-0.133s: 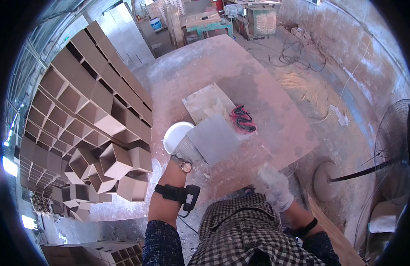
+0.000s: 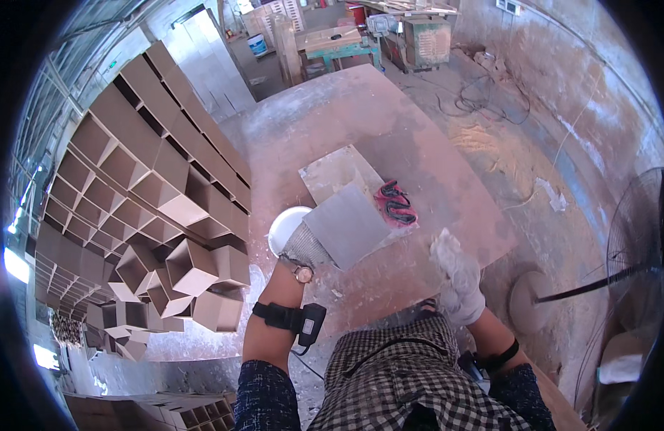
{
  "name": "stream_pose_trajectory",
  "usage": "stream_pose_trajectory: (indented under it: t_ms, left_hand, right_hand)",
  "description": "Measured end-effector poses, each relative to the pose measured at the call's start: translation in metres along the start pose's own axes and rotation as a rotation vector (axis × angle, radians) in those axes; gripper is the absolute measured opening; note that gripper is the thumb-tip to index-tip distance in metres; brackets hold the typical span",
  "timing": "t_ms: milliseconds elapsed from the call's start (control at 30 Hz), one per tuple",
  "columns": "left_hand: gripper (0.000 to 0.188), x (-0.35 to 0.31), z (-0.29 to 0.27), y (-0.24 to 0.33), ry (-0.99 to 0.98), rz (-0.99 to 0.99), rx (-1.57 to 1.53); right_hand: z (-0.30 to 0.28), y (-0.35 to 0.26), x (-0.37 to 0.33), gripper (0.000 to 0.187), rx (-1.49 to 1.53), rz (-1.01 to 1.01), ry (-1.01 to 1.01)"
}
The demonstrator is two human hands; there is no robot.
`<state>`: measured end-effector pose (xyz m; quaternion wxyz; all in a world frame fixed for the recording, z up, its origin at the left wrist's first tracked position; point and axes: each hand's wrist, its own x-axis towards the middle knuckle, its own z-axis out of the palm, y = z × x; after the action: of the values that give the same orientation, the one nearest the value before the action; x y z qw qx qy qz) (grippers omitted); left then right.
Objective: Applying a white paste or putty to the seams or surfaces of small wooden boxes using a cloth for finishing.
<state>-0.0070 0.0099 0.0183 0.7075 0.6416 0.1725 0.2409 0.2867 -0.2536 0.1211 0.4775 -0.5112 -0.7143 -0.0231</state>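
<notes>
My left hand point(image 2: 307, 246), in a grey knit glove and with a watch at the wrist, grips the near left edge of a flat grey square board point(image 2: 348, 225). Its fingers are partly hidden by the board. The board lies tilted over a paler, stained square board point(image 2: 339, 172) on the big table point(image 2: 310, 129). Behind my left hand sits a round white bowl point(image 2: 280, 228). My right hand point(image 2: 461, 280), in a whitish glove, is raised over the table's near right edge. Its fingers blur together. A red and black glove point(image 2: 396, 203) lies beside the boards.
Brown open-fronted box units point(image 2: 152, 172) stack high along the left, with several loose ones point(image 2: 195, 266) at their near end. A standing fan point(image 2: 633, 230) stands at the right, its round base point(image 2: 533, 298) near the table corner. Cables point(image 2: 483, 100) lie on the far floor.
My right hand has risen and moved right, away from my body. My left hand stays on the grey board, which has shifted very slightly. The whole view has dipped a little.
</notes>
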Motion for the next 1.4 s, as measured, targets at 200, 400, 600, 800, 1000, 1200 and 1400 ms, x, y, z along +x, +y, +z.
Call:
stream_pose_trajectory:
  t_ms: [200, 400, 600, 800, 1000, 1200, 1400]
  left_hand:
    - [0.046, 0.035, 0.047, 0.062, 0.442, 0.12, 0.433]
    - [0.045, 0.098, 0.052, 0.05, 0.619, 0.099, 0.226]
    - [0.043, 0.176, 0.057, 0.016, 0.695, -0.029, 0.204]
    - [0.042, 0.25, 0.024, -0.028, 0.727, -0.168, 0.333]
    - [0.039, 0.353, -0.103, -0.015, 0.157, -0.319, 0.88]
    - [0.037, 0.535, -0.076, 0.06, -0.219, -0.842, 2.059]
    - [0.051, 0.606, -0.1, 0.026, 0.214, -0.96, 1.652]
  right_hand:
    - [0.0, 0.045, 0.054, 0.039, 0.963, 0.534, 0.353]
    - [-0.027, 0.161, 0.076, 0.055, 1.352, 0.885, 0.32]
    - [-0.056, 0.284, 0.097, 0.056, 1.382, 0.912, 0.302]
    - [-0.079, 0.383, 0.116, 0.057, 1.405, 1.013, 0.255]
    - [-0.079, 0.429, 0.093, 0.058, 1.37, 1.133, 0.192]
    - [-0.113, 0.463, 0.019, 0.059, 1.132, 1.332, 0.358]
    - [-0.14, 0.486, -0.019, 0.055, 0.887, 1.414, 0.459]
